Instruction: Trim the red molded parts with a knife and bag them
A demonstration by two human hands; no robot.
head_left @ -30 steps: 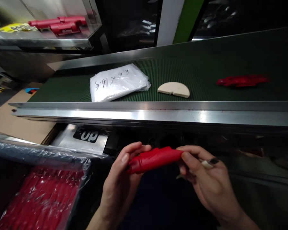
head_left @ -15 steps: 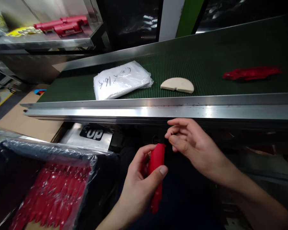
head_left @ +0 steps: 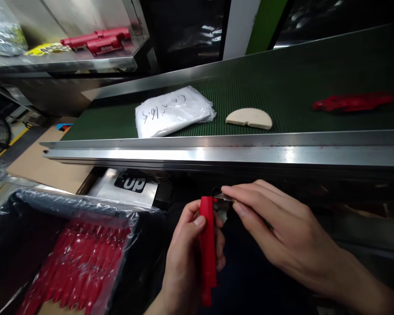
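My left hand (head_left: 187, 251) is closed round a long red plastic part (head_left: 208, 245), held upright below the conveyor's edge. Its thumb presses on the part's near face. Between the thumb and fingers of my right hand (head_left: 276, 223) is a small blade (head_left: 225, 198), thin and metallic, most of it hidden by the fingers. The blade's tip reaches the top right corner of the red part, by a small red nub. Another red part (head_left: 353, 102), slightly blurred, lies on the green conveyor belt (head_left: 295, 83) at the right.
On the belt lie a stack of clear plastic bags (head_left: 174, 111) with handwriting and a cream half-disc (head_left: 249, 118). At lower left, a plastic-lined bin (head_left: 131, 227) holds several bagged red parts. Red pieces (head_left: 98, 40) rest on a metal shelf (head_left: 85, 65). The metal rail (head_left: 216, 154) edges the belt.
My right hand has come down and turned, bringing the blade against the red part's top. The red part has been turned in my left hand. The view has shifted slightly.
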